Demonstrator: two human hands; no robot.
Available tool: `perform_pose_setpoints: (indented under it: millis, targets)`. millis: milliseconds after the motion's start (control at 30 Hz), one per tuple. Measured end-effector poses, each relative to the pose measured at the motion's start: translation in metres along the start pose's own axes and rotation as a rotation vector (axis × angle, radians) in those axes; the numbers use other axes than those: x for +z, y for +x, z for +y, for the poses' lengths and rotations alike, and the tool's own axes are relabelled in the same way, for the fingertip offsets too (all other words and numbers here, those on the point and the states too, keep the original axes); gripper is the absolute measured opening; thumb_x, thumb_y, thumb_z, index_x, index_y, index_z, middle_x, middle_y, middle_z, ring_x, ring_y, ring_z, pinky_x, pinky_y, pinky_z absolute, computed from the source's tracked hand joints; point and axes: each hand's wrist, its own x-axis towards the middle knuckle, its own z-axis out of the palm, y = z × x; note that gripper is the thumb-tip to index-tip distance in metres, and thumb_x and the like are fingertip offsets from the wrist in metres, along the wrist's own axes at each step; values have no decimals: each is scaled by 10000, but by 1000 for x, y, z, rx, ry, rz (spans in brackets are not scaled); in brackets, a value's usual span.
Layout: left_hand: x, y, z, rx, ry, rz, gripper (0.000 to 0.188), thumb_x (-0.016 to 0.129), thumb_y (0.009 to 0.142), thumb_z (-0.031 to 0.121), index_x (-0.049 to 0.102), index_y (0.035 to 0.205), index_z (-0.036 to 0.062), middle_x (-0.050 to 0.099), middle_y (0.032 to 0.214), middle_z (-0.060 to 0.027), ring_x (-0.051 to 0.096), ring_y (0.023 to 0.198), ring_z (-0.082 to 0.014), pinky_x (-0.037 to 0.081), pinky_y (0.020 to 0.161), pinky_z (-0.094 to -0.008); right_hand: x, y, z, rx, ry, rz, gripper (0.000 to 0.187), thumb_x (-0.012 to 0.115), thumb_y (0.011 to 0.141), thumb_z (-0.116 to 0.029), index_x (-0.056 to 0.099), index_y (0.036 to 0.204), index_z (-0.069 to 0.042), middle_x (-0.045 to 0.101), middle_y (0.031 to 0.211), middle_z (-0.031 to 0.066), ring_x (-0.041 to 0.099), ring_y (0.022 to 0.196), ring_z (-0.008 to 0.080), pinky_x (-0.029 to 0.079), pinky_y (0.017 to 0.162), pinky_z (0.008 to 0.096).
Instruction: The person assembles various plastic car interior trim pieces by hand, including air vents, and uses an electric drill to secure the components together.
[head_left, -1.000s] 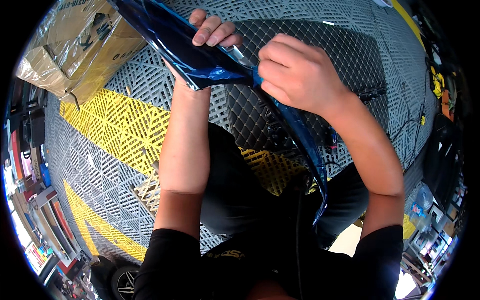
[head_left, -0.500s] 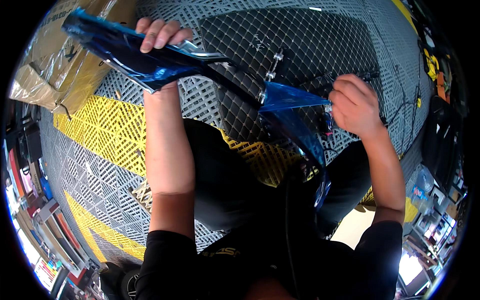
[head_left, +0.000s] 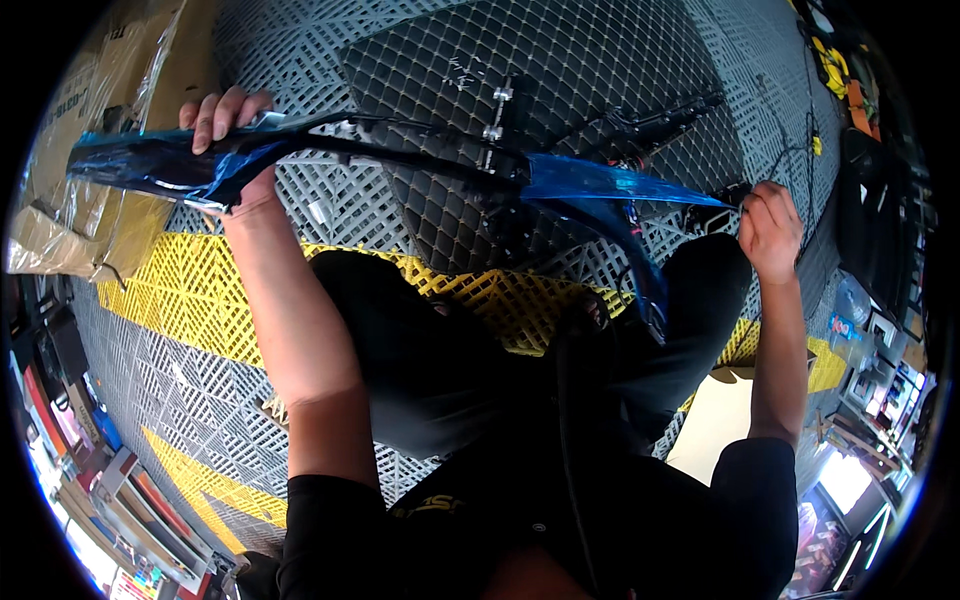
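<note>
A long, curved black trim panel [head_left: 400, 150] with blue protective film over its left end stretches across the view. My left hand [head_left: 228, 120] is closed round its wide left end, fingers over the top edge. From the panel's right part a strip of blue film [head_left: 610, 182] is drawn out taut, partly peeled away, narrowing to a point. My right hand [head_left: 772, 232] pinches that tip, with the fingers folded in. Below the strip, a further blue-filmed length [head_left: 648, 280] curves down toward my right knee.
Beneath the panel lies a black quilted mat [head_left: 600, 60], with a small silver metal fitting [head_left: 497, 108] and dark parts on it. A cardboard box [head_left: 140, 80] in clear wrap stands at the left. Grey and yellow grid tiles [head_left: 200, 300] cover the floor. Cables run at the right.
My right hand has pulled to the right and slightly down, stretching the film longer and thinner. My left hand has shifted left and down with the panel, which now lies flatter.
</note>
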Motion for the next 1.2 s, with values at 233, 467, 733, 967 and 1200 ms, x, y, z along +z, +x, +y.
perform_pose_setpoints:
  millis: [233, 467, 733, 967, 1200]
  targets:
    - [-16, 5, 9, -81, -107, -97, 167, 573, 912, 184, 595, 752, 142, 608, 597, 43, 496, 647, -106, 333, 697, -277, -5, -66, 40, 222, -266, -65, 107, 669, 762, -45, 651, 866, -63, 655, 989, 82, 649, 877, 271, 542, 750, 359]
    - [-14, 4, 16, -62, -66, -38, 206, 523, 933, 162, 574, 735, 147, 578, 541, 69, 469, 615, -81, 310, 695, -275, -9, -162, 85, 515, -542, -231, 93, 602, 869, -138, 643, 945, -104, 653, 1036, 47, 649, 932, 268, 547, 754, 378]
    - [-31, 7, 40, -122, 8, -132, 177, 517, 957, 191, 599, 804, 156, 629, 600, 59, 504, 615, -88, 302, 645, -257, -98, -392, 122, 1641, -630, -978, 452, 436, 975, -417, 666, 1233, -126, 666, 1255, 167, 645, 1147, 374, 524, 906, 557]
    - [-80, -8, 23, -69, -159, -85, 167, 535, 940, 192, 600, 787, 172, 613, 579, 68, 504, 646, -81, 315, 695, -262, -144, -490, 206, 1129, -388, -503, 539, 502, 863, -164, 525, 1395, -75, 597, 1305, 274, 590, 1148, 473, 474, 977, 505]
    - [-24, 17, 0, -147, 6, -32, 157, 574, 895, 212, 593, 741, 190, 604, 557, 95, 488, 599, -60, 320, 692, -264, -14, -82, 18, 555, 45, -142, 301, 581, 893, -26, 682, 1169, -88, 684, 1151, 130, 635, 1085, 317, 498, 933, 382]
